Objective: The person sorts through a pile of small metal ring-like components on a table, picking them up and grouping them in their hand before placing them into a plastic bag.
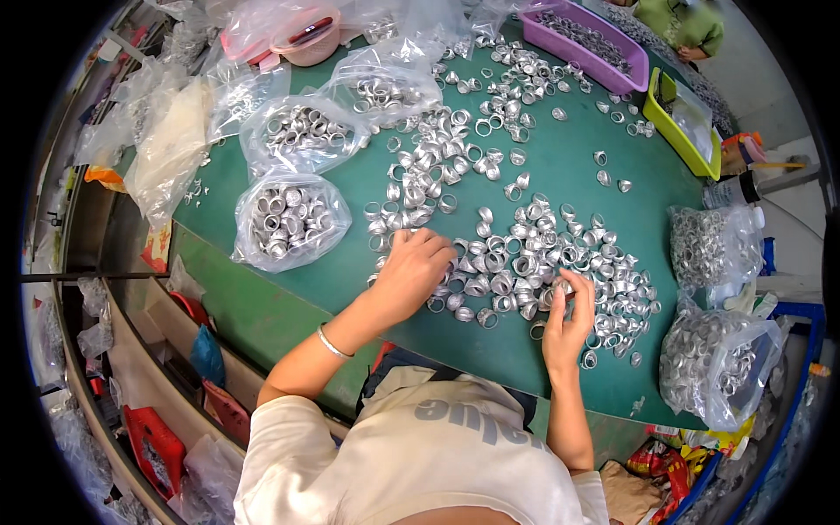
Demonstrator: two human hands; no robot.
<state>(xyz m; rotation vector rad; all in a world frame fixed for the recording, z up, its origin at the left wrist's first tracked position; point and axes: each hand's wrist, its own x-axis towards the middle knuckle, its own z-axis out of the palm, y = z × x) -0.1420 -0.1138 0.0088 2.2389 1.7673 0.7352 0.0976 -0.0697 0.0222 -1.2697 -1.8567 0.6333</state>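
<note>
Loose silver metal rings (523,264) lie in a broad heap on the green tabletop (350,302). My left hand (415,269), with a bracelet at the wrist, reaches down at the heap's left side. Its fingers are curled together, and the tips are hidden, so what they hold does not show. At the heap's right part, my right hand (569,324) is closed, thumb and fingers pinching a silver ring (561,284). More rings (429,166) trail away toward the far side of the table.
Clear bags of rings (291,223) stand at the left; other filled bags (710,359) line the right edge. A purple basket (632,80), a yellow-green tray (654,112) and a pink bowl (306,54) are at the back. A person in green (696,31) is at the far right.
</note>
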